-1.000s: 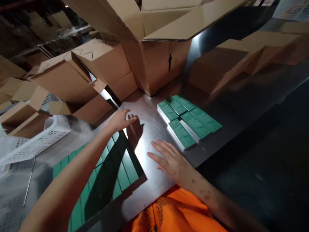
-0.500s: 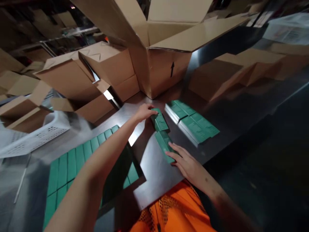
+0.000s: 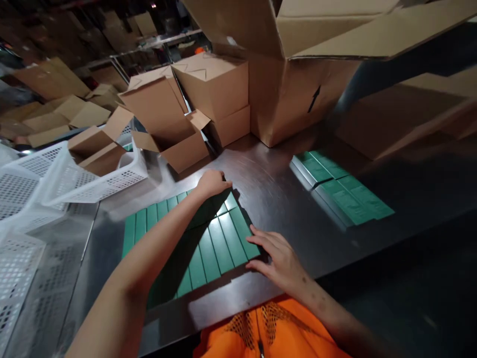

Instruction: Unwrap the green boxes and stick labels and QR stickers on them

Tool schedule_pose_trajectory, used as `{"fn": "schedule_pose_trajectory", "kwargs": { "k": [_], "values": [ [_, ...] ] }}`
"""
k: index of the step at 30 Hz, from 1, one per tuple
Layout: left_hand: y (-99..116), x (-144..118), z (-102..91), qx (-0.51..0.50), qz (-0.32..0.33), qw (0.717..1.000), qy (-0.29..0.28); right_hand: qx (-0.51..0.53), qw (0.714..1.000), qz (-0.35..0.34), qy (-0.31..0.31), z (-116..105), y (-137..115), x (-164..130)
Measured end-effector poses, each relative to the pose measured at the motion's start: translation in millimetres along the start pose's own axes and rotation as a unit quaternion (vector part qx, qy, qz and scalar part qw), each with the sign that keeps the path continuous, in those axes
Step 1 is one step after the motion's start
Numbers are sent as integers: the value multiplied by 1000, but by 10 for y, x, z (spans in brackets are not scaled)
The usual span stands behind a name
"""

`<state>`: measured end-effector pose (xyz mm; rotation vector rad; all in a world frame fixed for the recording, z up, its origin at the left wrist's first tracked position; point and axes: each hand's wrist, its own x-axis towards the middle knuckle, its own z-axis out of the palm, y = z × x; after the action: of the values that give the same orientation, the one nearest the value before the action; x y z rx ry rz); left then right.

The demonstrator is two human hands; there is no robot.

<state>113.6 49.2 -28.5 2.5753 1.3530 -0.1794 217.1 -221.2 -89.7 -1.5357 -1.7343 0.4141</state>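
On steel table (image 3: 283,199), my left hand (image 3: 212,183) flat on far end of green box row (image 3: 208,238), right hand (image 3: 278,256) pressing near corner, fingers spread, nothing gripped; squares rows tight.

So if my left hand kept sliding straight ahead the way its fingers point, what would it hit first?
Probably bare steel table first, then the flat green packs lying to the right. The left hand rests at the far edge of the green box row; depth is uncertain.
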Motion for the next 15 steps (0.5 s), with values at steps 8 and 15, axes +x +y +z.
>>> {"fn": "schedule_pose_trajectory", "kwargs": {
  "k": [8, 15],
  "values": [
    [-7, 3, -8, 22, -8, 1000, -12, 75, 985, 156, -24, 70, -11, 73],
    [91, 173, -219, 82, 24, 993, -86, 111, 985, 65, -118, -181, 64, 112]
  ]
}}
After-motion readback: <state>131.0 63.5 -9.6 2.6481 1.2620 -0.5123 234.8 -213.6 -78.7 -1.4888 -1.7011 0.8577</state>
